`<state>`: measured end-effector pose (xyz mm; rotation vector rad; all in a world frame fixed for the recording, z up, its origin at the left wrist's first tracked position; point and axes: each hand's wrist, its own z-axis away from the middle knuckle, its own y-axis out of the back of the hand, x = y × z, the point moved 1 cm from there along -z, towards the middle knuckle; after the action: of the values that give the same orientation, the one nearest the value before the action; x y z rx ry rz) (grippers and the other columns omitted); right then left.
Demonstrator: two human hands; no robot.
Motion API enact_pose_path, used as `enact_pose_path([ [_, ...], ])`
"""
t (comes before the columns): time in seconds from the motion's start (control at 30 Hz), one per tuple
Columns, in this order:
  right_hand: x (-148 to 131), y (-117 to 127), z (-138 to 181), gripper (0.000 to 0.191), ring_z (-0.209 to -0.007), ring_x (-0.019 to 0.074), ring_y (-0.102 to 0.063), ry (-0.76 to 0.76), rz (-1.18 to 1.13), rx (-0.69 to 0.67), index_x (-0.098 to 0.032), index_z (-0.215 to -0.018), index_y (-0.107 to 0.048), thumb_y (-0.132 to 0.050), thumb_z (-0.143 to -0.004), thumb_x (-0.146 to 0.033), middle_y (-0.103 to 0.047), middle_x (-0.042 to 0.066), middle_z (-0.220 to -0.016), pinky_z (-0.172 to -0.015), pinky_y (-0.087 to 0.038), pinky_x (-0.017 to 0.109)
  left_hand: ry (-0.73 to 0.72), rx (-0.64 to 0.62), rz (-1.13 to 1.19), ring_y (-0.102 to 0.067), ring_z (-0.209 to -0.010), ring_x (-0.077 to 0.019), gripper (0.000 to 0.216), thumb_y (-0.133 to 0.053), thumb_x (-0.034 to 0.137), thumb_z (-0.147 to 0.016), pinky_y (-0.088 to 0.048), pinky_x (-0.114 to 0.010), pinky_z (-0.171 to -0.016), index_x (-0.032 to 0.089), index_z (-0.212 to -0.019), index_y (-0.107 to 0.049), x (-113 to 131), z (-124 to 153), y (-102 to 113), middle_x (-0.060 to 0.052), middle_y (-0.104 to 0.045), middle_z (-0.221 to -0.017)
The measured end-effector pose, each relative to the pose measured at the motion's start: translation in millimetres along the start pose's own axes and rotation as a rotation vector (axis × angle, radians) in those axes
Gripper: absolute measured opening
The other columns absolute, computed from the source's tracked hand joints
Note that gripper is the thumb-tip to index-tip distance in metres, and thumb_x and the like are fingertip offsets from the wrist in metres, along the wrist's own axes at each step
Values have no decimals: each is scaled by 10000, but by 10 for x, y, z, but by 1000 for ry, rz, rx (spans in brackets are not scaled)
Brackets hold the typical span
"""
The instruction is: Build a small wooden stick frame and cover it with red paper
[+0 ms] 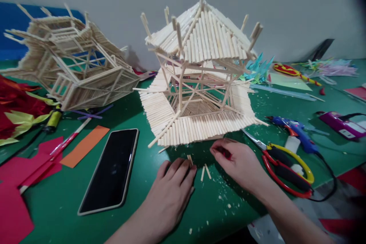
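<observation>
A pavilion-shaped model of pale wooden sticks stands in front of me, with a pointed roof above an open frame and a flared lower skirt. My left hand rests on the table before it, fingers bent and closed around short wooden sticks whose ends poke past the index finger. Two more cut stick pieces lie between my hands. Close to the model's lower front edge, my right hand is curled in a pinch; whatever its fingertips hold is hidden.
A phone and an orange paper strip lie to the left, by red paper. Behind them sits a second stick model. Scissors, a blue glue gun and a purple device are at right.
</observation>
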<state>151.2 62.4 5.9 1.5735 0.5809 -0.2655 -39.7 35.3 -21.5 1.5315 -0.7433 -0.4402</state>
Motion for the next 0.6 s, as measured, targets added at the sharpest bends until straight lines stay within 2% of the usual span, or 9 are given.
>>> enact_pose_path([
  [0.13,48,29,151,108,-591,140,-504,-64,11,-96,-215,-716,-561,-486,-776,-263,-554,-22,-601,-522,-350,231,2,11,9,-407,-1067,-256,317,-371,222,-839,-285,-437,-862,219,-1140,-470,-13,-21,3,-62,-532,-1154],
  [0.3,-26,-34,232,53,-607,122,-496,-24,7,-149,-214,-709,-543,-519,-751,-235,-551,-31,-638,-545,-334,222,25,21,30,-413,-1062,-251,307,-376,238,-840,-289,-433,-867,219,-1126,-485,-23,-52,24,-75,-548,-1121],
  [0.6,-109,-124,181,76,-601,138,-505,-34,152,-200,-191,-665,-521,-496,-730,-222,-556,-1,-627,-535,-323,232,2,22,54,-398,-1081,-248,317,-377,235,-840,-269,-428,-873,231,-1143,-470,-47,-25,16,-42,-517,-1197],
])
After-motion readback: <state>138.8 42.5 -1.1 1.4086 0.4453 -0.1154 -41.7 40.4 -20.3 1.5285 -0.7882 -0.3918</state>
